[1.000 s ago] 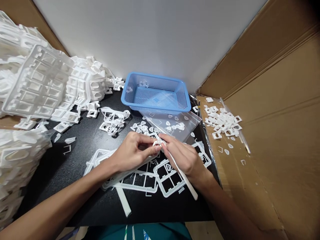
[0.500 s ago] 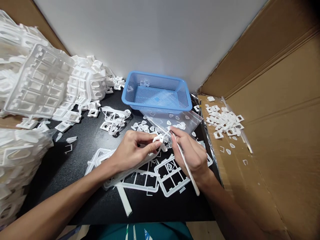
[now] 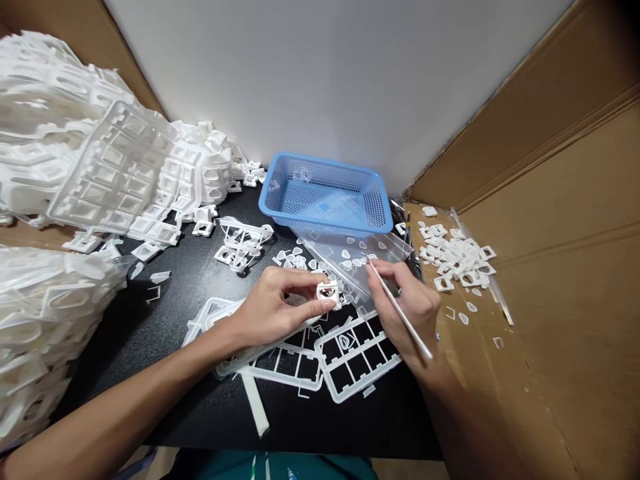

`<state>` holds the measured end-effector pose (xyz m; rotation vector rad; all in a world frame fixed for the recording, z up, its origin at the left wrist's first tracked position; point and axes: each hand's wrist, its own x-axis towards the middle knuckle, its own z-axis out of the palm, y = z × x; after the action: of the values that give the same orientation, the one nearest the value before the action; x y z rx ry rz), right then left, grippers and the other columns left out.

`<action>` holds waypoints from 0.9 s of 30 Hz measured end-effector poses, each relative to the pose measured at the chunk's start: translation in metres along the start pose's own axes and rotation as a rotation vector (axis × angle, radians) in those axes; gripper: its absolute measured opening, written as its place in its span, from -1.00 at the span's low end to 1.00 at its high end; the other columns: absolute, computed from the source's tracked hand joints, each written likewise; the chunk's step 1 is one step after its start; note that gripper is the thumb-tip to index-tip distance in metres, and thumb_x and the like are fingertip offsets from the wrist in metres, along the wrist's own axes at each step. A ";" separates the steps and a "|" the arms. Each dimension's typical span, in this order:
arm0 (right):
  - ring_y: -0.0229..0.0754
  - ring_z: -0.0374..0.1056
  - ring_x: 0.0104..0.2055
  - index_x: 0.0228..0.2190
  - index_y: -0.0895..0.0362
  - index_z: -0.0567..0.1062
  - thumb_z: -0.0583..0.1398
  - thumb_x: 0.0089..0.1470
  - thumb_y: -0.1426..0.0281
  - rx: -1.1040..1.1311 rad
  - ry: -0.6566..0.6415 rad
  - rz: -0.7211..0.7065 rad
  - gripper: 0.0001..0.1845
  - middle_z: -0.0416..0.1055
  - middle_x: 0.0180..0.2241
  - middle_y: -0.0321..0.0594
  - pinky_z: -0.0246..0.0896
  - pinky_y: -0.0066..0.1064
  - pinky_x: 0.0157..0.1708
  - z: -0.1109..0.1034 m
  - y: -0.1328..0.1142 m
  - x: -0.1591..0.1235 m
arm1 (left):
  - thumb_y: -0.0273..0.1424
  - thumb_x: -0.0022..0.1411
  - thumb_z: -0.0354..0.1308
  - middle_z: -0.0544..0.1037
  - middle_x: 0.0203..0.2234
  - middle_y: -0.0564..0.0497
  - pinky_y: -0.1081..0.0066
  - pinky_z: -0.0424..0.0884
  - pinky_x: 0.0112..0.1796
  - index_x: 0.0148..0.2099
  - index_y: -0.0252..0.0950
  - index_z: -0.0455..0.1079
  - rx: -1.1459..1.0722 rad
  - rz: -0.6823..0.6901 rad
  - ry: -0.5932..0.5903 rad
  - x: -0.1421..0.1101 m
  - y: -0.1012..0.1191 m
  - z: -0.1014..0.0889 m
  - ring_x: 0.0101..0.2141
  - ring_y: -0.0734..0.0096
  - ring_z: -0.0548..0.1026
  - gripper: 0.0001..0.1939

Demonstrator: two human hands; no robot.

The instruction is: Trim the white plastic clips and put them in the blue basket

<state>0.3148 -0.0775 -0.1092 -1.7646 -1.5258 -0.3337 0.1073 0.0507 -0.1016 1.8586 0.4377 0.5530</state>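
My left hand (image 3: 280, 303) pinches a small white plastic part (image 3: 328, 291) with a round opening, between thumb and fingers. In my right hand (image 3: 407, 307) is a thin white stick-like tool (image 3: 403, 317), gripped like a pen, its tip a little to the right of the part and apart from it. Below the hands lie white grid frames (image 3: 357, 357). Behind them, small loose white rings (image 3: 295, 257) are scattered on the table and on a clear plastic bag (image 3: 365, 250). What kind of tip the tool has is too small to tell.
A blue perforated basket (image 3: 325, 223) stands at the back against the wall. Bulky stacks of white moulded parts (image 3: 120, 167) fill the left side. Loose white parts (image 3: 455, 253) lie on cardboard at the right. A pale strip (image 3: 256, 403) lies near the front edge.
My right hand has drawn the tool away to the right, off the part. In my left hand the part now shows its round opening. The whole view has shifted slightly.
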 end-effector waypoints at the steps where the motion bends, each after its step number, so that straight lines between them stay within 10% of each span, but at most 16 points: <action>1: -0.12 0.62 -0.28 -0.19 0.07 0.55 0.26 0.32 0.44 -0.005 -0.019 0.008 -0.95 0.67 -0.22 -0.19 0.50 -0.29 -0.28 0.000 -0.001 0.000 | -0.23 0.35 0.34 0.66 -0.35 -0.05 0.42 0.42 -0.34 -0.15 -0.37 0.65 0.007 -0.004 -0.006 0.000 0.000 0.000 -0.38 0.41 0.54 -0.73; 9: -0.19 0.46 -0.45 -0.31 0.07 0.55 0.32 0.26 0.37 0.096 -0.019 0.140 -0.93 0.53 -0.47 -0.29 0.36 -0.30 -0.36 -0.003 -0.012 -0.001 | -0.20 0.34 0.33 0.69 -0.31 -0.08 0.41 0.50 -0.31 0.05 -0.38 0.61 -0.045 -0.143 -0.019 0.003 -0.002 0.003 -0.35 0.36 0.61 -0.62; 18: -0.11 0.57 -0.09 -0.31 0.09 0.57 0.30 0.26 0.38 0.738 -0.233 0.322 -0.92 0.61 -0.15 -0.19 0.49 -0.27 -0.08 -0.005 -0.028 0.005 | -0.22 0.34 0.34 0.71 -0.30 -0.02 0.47 0.55 -0.30 0.14 -0.32 0.55 -0.073 -0.140 0.007 0.003 -0.004 0.003 -0.36 0.41 0.65 -0.59; 27: -0.13 0.66 -0.18 -0.33 0.15 0.60 0.33 0.26 0.32 0.966 -0.352 0.555 -0.84 0.63 -0.01 -0.07 0.65 -0.30 -0.15 -0.002 -0.027 0.007 | -0.23 0.37 0.32 0.71 -0.13 -0.02 0.51 0.52 -0.31 0.11 -0.26 0.58 -0.053 -0.122 0.003 0.004 -0.001 0.003 -0.29 0.44 0.64 -0.66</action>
<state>0.2919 -0.0742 -0.0935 -1.3645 -1.0351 0.8892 0.1119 0.0509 -0.1031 1.7672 0.5299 0.4804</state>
